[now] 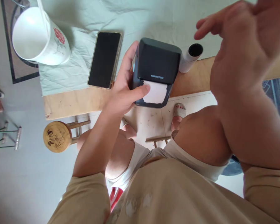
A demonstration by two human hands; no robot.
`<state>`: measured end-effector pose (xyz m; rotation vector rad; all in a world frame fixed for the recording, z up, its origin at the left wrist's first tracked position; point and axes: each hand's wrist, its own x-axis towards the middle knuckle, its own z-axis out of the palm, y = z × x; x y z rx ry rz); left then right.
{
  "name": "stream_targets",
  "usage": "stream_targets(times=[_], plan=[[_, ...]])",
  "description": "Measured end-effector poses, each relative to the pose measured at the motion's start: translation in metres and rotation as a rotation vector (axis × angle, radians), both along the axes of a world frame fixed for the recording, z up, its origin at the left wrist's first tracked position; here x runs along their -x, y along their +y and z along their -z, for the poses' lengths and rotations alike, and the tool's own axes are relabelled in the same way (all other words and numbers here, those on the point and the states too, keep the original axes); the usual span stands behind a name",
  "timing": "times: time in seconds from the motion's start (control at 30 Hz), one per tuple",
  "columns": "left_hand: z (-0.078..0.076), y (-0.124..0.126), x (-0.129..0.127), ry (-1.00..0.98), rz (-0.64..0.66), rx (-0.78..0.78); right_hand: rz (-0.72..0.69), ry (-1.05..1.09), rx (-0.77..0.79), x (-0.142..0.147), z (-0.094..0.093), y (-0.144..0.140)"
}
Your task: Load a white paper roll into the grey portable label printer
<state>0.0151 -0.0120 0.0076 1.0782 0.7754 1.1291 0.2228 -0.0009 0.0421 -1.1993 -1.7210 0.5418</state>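
At the far left, a white cup (51, 51) with a red flower on its side stands on the pale green cloth (81, 15), a white stick leaning inside it. Nearer, below the table's wooden edge (68, 101), is a round wooden stool (57, 137) with a dark drawing on its seat. To the right of the cup, a dark-screened phone (104, 59) lies partly on the cloth, its near end over the bare wood. Next comes the left hand (122, 91), closed around the left side of the black NIIMBOT printer (159, 59), its thumb pressing on the white paper (156, 93) at the near end. The printer is held at the table's near edge. Just to its right is a white tube (186, 63) with a dark open end. Farther right, the right hand (240, 53) is raised, fingers pointing left; blurred and partly cut off, it leaves me unable to tell whether it grips anything.
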Motion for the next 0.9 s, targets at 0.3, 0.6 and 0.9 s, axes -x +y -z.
stream_targets(times=[0.3, 0.6, 0.9], plan=[[-0.009, -0.006, -0.005, 0.036, -0.024, 0.012, -0.130, -0.406, -0.146, 0.010, 0.000, -0.012], [-0.006, -0.009, -0.003, 0.076, -0.065, 0.071, -0.051, -0.464, -0.047, 0.017, 0.000, -0.020], [-0.012, -0.003, -0.011, -0.133, 0.009, 0.063, 0.026, -0.501, -0.148, 0.015, 0.005, -0.019]])
